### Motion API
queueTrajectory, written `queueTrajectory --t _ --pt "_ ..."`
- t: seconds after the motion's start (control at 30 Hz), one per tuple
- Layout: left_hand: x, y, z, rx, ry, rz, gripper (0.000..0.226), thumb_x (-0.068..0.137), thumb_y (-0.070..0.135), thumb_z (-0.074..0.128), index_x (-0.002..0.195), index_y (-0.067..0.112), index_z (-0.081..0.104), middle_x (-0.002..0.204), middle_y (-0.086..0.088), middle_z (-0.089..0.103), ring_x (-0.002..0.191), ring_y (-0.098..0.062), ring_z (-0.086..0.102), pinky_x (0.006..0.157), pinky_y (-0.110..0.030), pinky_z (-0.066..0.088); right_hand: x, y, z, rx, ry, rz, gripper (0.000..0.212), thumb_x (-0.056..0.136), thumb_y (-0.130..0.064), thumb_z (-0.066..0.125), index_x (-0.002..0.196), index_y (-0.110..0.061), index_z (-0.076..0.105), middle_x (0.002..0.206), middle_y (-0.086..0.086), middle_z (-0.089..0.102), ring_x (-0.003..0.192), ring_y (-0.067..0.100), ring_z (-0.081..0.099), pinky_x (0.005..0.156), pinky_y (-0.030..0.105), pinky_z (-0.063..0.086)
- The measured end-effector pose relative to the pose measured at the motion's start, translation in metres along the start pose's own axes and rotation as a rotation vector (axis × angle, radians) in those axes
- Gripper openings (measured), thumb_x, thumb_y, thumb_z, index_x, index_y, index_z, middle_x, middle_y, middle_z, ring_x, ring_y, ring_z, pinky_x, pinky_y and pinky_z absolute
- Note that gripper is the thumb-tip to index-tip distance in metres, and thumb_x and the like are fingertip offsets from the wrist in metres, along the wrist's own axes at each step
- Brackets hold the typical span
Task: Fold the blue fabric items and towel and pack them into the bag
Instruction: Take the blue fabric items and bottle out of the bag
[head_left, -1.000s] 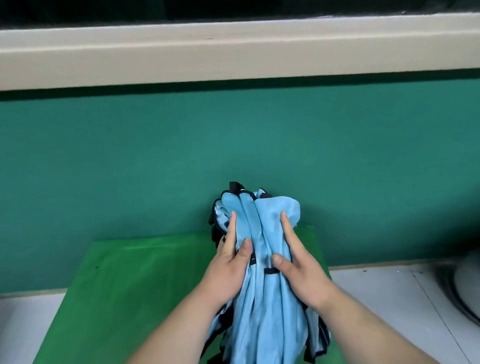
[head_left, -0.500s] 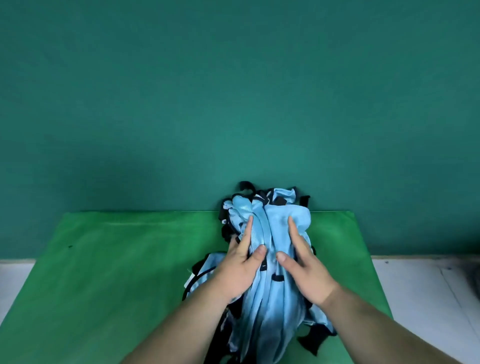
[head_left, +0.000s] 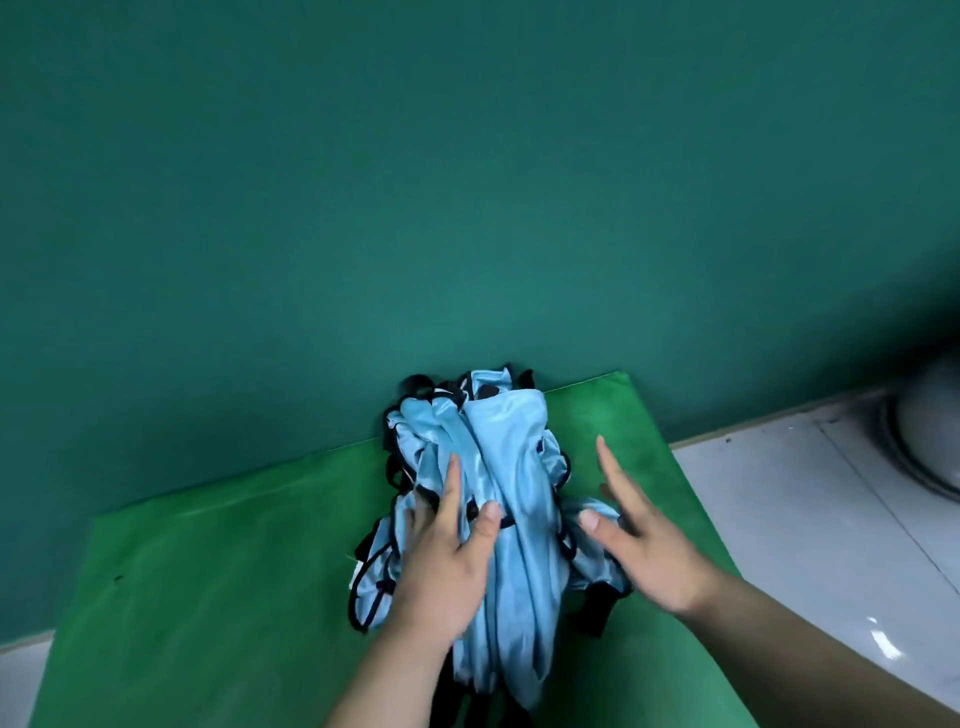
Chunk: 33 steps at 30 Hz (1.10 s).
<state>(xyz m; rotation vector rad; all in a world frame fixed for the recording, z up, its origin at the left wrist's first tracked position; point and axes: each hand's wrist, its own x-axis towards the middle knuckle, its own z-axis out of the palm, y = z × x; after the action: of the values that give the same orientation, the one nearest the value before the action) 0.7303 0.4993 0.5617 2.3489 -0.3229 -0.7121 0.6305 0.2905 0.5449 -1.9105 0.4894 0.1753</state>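
Note:
A bunched heap of light blue fabric items (head_left: 498, 467) with black trim lies on the green mat (head_left: 218, 597), its far end against the teal wall. My left hand (head_left: 447, 566) rests flat on the left side of the heap, fingers straight and thumb spread. Just right of the heap, my right hand (head_left: 644, 540) has its fingers extended, with the thumb touching a loose blue fold. Neither a bag nor a towel shows in this view.
The teal wall (head_left: 467, 208) rises directly behind the mat. White tiled floor (head_left: 805, 519) lies to the right, with a pale round object (head_left: 935, 431) at the far right edge. Black straps (head_left: 597, 613) trail from the heap near my right wrist.
The heap has been lowered onto the mat. My right hand came off the top of the bundle and moved to its right side; my left hand stays on it.

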Motion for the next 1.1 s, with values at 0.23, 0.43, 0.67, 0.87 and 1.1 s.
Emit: queueTrajectory --t 0.23,0.43,0.67,0.87,1.1 --pt "-0.063 0.081 0.082 0.154 -0.038 0.063 0.073 0.073 0.081 0.016 0.140 0.065 -0.010 0.161 -0.003 -0.028 0.146 -0.025 -0.031 0.117 -0.057 -0.009 -0.117 0.061 -0.073 0.127 0.219 0.104 0.093 0.064 -0.096 0.046 0.140 -0.074 -0.002 0.161 -0.031 0.007 0.148 -0.005 0.014 0.124 0.040 0.019" --pt "-0.121 0.143 0.189 0.293 -0.208 0.300 0.072 0.074 0.088 0.009 0.140 0.066 -0.010 0.162 0.001 -0.025 0.148 -0.023 -0.027 0.119 -0.057 -0.005 -0.238 0.134 -0.130 0.181 0.426 0.238 0.091 0.068 -0.095 0.043 0.142 -0.071 -0.004 0.161 -0.030 0.009 0.148 -0.004 0.016 0.123 0.040 0.022" --pt "-0.190 0.183 0.347 0.366 -0.626 0.508 0.072 0.083 0.075 0.035 0.139 0.070 -0.010 0.161 0.015 -0.023 0.145 -0.010 -0.030 0.118 -0.039 -0.005 -0.382 0.252 -0.164 0.363 0.664 0.408 0.103 0.064 -0.096 0.047 0.148 -0.063 -0.002 0.164 -0.019 0.015 0.147 0.003 0.024 0.121 0.042 0.027" --pt "-0.233 0.181 0.501 0.584 -0.788 0.564 0.075 0.090 0.070 0.040 0.144 0.064 -0.013 0.164 0.011 -0.014 0.150 -0.015 -0.018 0.123 -0.043 0.003 -0.485 0.378 -0.161 0.482 0.786 0.555 0.103 0.068 -0.091 0.050 0.151 -0.058 -0.001 0.161 -0.019 0.022 0.146 0.003 0.026 0.122 0.041 0.024" --pt "-0.255 0.122 0.645 0.653 -0.873 0.456 0.082 0.093 0.063 0.047 0.152 0.051 -0.009 0.166 -0.007 0.001 0.152 -0.025 -0.001 0.120 -0.041 0.010 -0.538 0.514 -0.121 0.628 0.768 0.598 0.106 0.071 -0.083 0.059 0.154 -0.053 0.000 0.161 -0.018 0.024 0.146 -0.005 0.021 0.123 0.036 0.021"
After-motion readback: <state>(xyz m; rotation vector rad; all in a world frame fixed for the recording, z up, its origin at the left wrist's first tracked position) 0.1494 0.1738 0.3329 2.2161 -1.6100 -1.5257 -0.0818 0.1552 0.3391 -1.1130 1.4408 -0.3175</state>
